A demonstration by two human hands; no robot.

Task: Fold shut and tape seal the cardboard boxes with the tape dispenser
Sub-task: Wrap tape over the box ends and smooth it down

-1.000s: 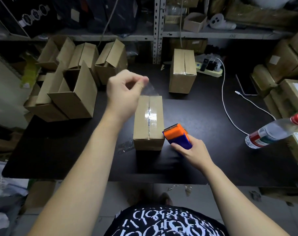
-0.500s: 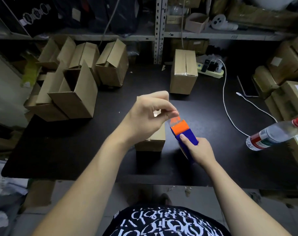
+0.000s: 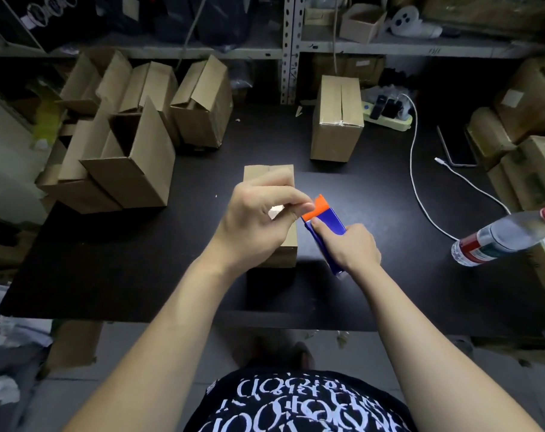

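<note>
Centre of the frame: the tape dispenser [image 3: 327, 224], blue body with an orange tip, is up off the black table [image 3: 134, 263] and tilted, orange end pointing to the upper left. The right hand [image 3: 355, 249] has it – fingers wrapped round the blue body, thumb laid along the top. In from the left comes the left hand [image 3: 255, 226], thumb and fingertips squeezed together right at that orange tip, touching it. Whether there is clear tape between them, I cannot tell.

Directly under and behind the left hand stands a cardboard box [image 3: 265, 174], upright on the table and mostly covered by the hand, just to the left of the dispenser.

Further up, centre-right, a closed box [image 3: 338, 116] stands on its own. Upper left – a cluster of open boxes [image 3: 131, 151], flaps up. Over on the right, a white cable [image 3: 419, 194] trails from a power strip [image 3: 389, 120], and a water bottle [image 3: 502, 238] with a red cap juts in at the right edge.
</note>
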